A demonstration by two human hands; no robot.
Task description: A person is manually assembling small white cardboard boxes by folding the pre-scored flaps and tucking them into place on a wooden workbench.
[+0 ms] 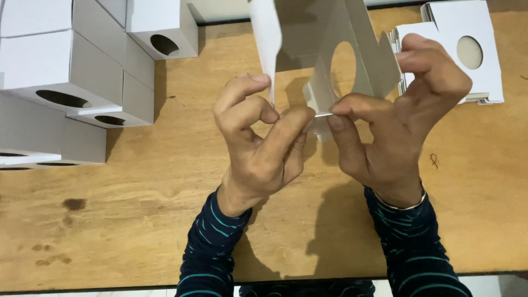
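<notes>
Head view looks down on a wooden tabletop [137, 220] where both hands hold a half-folded white cardboard box [335, 60] with a round hole in one panel, raised above the middle of the surface. Left hand [261, 143] and right hand [396, 115] meet at the box's lower flap, thumb and forefinger of each pinched narrow on its thin edge, the other fingers curled or spread clear. Finished white boxes with oval holes [71, 77] are stacked at the far left, and a pile of flat box blanks [467, 55] lies at the far right, well apart from the hands
</notes>
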